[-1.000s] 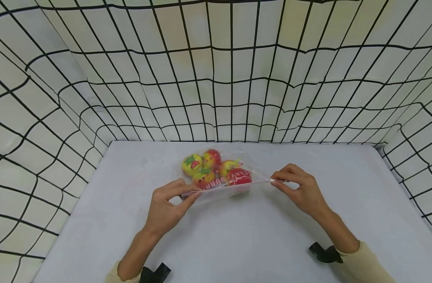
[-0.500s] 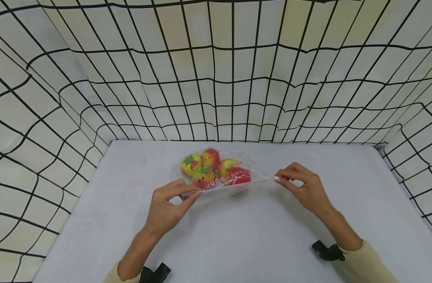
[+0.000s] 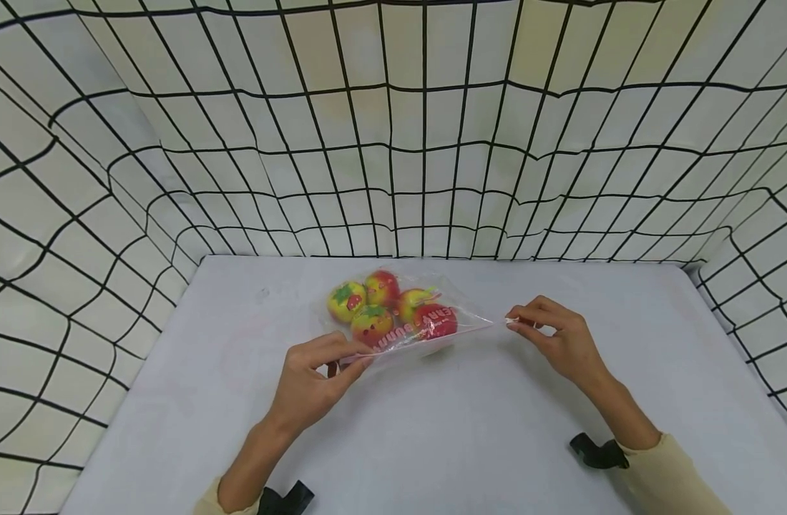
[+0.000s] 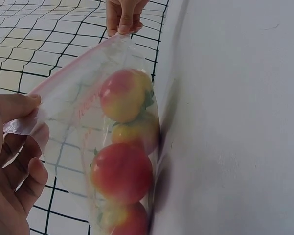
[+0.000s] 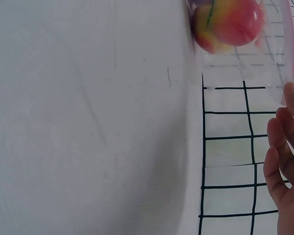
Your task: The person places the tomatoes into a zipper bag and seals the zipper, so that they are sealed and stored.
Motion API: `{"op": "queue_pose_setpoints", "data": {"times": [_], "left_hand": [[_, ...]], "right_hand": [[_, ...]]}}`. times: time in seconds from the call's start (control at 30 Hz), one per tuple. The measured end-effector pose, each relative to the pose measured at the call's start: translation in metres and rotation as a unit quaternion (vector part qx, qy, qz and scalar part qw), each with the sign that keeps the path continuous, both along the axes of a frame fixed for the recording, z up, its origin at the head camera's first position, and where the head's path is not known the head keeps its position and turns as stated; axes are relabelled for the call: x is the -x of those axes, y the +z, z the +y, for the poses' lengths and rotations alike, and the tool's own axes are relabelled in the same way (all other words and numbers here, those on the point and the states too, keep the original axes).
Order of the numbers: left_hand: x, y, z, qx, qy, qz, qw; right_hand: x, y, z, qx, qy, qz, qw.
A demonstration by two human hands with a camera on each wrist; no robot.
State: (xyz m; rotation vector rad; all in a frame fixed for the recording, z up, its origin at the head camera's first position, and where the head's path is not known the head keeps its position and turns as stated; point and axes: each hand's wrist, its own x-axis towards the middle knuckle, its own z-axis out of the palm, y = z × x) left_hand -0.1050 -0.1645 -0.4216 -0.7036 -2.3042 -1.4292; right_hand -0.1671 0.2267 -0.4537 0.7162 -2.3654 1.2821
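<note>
A clear zip bag (image 3: 467,315) with a pink seal strip and red and white lettering lies on the table, and several red-and-yellow toy fruits (image 3: 371,325) with green leaves are inside it. My left hand (image 3: 310,383) pinches the seal edge near its left end between thumb and fingers. At the far right corner of that edge, my right hand (image 3: 557,340) pinches the bag's tip. The strip is stretched between both hands. In the left wrist view the bag (image 4: 71,100) spans up to the right hand (image 4: 126,17). The right wrist view shows the pinching fingertips (image 5: 292,95) at the corner.
A white table (image 3: 445,436) extends around the bag. Black netting (image 3: 426,143) hangs before pale walls at the back and both sides. A black wrist mount (image 3: 598,452) is on the right forearm, another (image 3: 287,498) on the left.
My right hand has moved a little right and away with the bag's corner. The left hand has shifted slightly right and nearer, keeping its pinch on the edge, which now slants more.
</note>
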Motion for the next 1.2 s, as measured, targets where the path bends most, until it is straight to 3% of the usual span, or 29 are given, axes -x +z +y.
{"op": "queue_pose_setpoints", "data": {"times": [0.27,0.47,0.67,0.8,1.0,1.2], "left_hand": [[-0.001,-0.004,0.008,-0.01,-0.021,-0.003,0.9997],[0.0,-0.006,0.018,-0.026,-0.053,-0.001,0.9983],[-0.001,-0.01,0.029,-0.031,-0.065,0.021,0.9972],[-0.004,-0.012,0.038,-0.024,-0.08,0.013,0.9964],[-0.008,-0.014,0.056,-0.01,-0.116,0.006,0.9932],[-0.009,-0.015,0.077,0.016,-0.144,0.026,0.989]], "right_hand": [[0.005,-0.008,0.003,-0.002,-0.014,-0.018,0.9997],[0.006,-0.009,0.005,-0.012,-0.04,-0.063,0.9971],[0.009,-0.007,0.004,-0.002,-0.046,-0.132,0.9902],[0.012,-0.004,0.001,0.001,-0.061,-0.172,0.9832],[0.016,0.0,-0.004,0.008,-0.079,-0.209,0.9746],[0.023,0.001,-0.005,0.049,-0.066,-0.234,0.9688]]}}
